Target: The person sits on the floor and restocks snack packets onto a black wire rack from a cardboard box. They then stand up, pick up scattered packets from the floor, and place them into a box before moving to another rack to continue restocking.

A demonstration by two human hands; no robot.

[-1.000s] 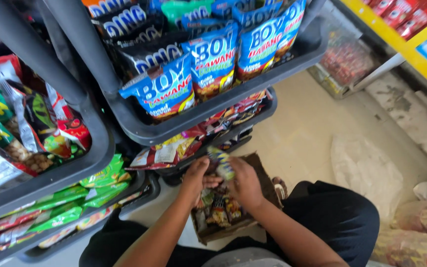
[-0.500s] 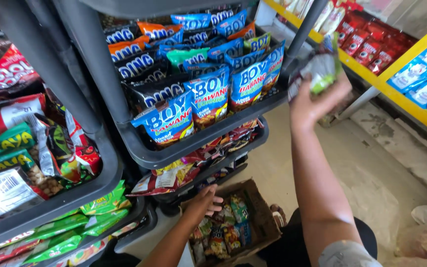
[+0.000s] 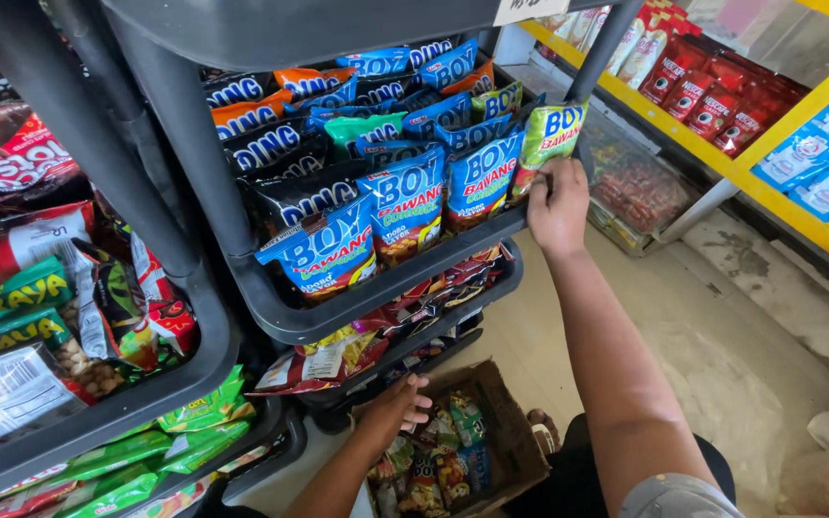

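The right hand point(image 3: 556, 206) is raised to the right end of the middle shelf point(image 3: 376, 288) of a dark rack and is closed on a green packet point(image 3: 549, 134). The packet rises above the hand: the fingers pinch its lower edge, and the rest stands clear above the knuckles, just beside the rack's upright post point(image 3: 599, 53). It stands upright, long axis vertical, its printed face turned outward toward the camera and its top edge leaning slightly back into the shelf. Its left edge touches or overlaps the nearest of the blue packets point(image 3: 405, 216), which stand in rows along the shelf's front rim, faces outward and tilted back in the same way.

The left hand point(image 3: 397, 405) is low down, below the shelf's front edge, at the near rim of a cardboard box point(image 3: 506, 436) on the floor. Its fingers are loosely spread and hold nothing that shows; the fingertips rest over the small packets point(image 3: 434, 460) lying in the box.

Further left, a second rack tray point(image 3: 136, 398) holds red, green and clear snack bags. To the right stands a yellow shelf point(image 3: 722, 158) with red and blue sachets.
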